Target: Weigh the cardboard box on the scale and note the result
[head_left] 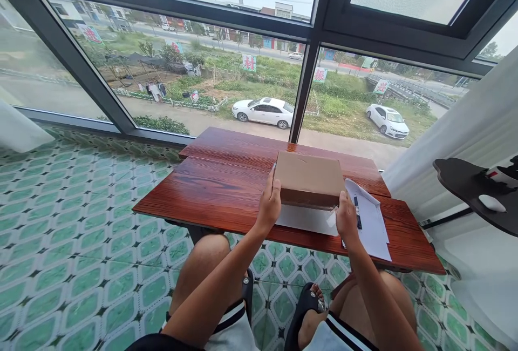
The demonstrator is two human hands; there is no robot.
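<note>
Over the wooden table (pixel 210 189), here's the box (pixel 309 175), right between left hand (pixel 270 203) and right hand (pixel 346 217), long axis running across from one to the other. Both part-curled, clasping opposite ends, neither nearer!

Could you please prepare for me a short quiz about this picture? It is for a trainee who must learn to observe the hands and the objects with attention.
1. True or false: the left hand and the right hand both touch the cardboard box.

2. Multiple choice: where does the pen lie?
A) on top of the cardboard box
B) on the white paper
C) on the floor

3. Short answer: which hand is nearer to the white paper?

Key: 1. True. 2. B. 3. The right hand.
</note>
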